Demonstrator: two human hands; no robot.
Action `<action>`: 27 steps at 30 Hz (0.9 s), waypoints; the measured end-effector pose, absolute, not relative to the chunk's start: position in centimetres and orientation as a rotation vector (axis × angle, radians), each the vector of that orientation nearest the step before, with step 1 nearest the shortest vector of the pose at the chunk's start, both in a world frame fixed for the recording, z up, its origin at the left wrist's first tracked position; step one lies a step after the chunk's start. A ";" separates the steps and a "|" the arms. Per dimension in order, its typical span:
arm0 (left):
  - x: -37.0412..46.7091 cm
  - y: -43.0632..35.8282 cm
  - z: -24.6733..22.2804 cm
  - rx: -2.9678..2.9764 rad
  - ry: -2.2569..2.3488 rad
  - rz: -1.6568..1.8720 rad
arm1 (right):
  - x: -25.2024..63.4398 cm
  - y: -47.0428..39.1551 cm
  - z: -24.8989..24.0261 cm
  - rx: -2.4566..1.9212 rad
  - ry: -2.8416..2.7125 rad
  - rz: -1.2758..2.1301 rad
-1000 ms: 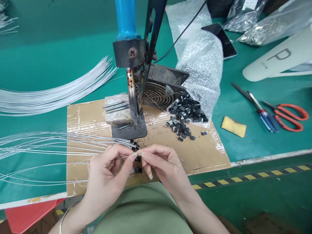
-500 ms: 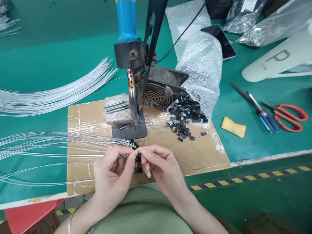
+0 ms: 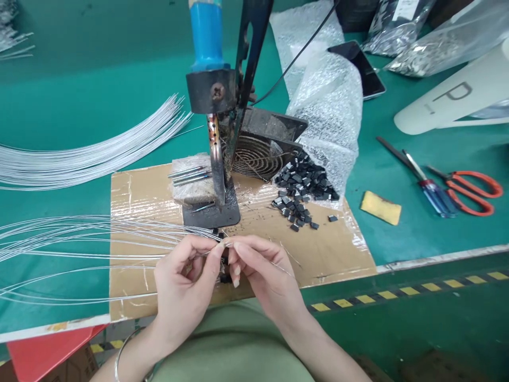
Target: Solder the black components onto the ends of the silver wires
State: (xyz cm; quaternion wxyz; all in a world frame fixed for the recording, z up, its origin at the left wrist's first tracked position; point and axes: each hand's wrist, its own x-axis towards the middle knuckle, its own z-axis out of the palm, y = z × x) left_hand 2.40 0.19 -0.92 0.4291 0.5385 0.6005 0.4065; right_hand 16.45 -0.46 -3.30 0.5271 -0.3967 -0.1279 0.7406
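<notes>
My left hand [image 3: 186, 281] pinches a thin white wire [image 3: 139, 293] between thumb and forefinger. Close against it, my right hand [image 3: 264, 265] is closed in a pinch on a fine strand of wire [image 3: 281, 268] that trails over its palm. The fingertips hide where the two meet. Behind and under the hands, several white wires [image 3: 131, 222] with small black connectors [image 3: 218, 233] on their ends lie on the cardboard [image 3: 135, 196]. Above them, a blue-handled soldering iron [image 3: 205, 40] hangs tip down in a black stand.
Loose black connectors [image 3: 304, 178] are heaped beside bubble wrap [image 3: 332, 101]. A small fan [image 3: 258, 154] stands behind the iron. At the right lie a yellow sponge [image 3: 380, 208], a screwdriver [image 3: 431, 191] and red-handled scissors [image 3: 475, 191]. A bundle of white wires [image 3: 91, 156] rests at the left.
Both hands stay together in the same pinch. The fingers of my right hand have curled and shifted very slightly; the bench things have not moved.
</notes>
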 end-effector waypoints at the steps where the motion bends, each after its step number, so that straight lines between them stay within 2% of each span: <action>1: 2.4 0.2 -0.9 1.340 1.497 1.013 | 16.6 -0.5 -3.4 -0.958 -0.334 1.760; 18: 1.6 -0.2 -1.1 1.462 1.499 0.890 | 17.9 -0.7 -3.9 -1.105 -0.580 1.682; 27: 1.8 -0.3 -1.3 1.296 1.500 0.986 | 17.8 -0.7 -3.9 -1.090 -0.493 1.687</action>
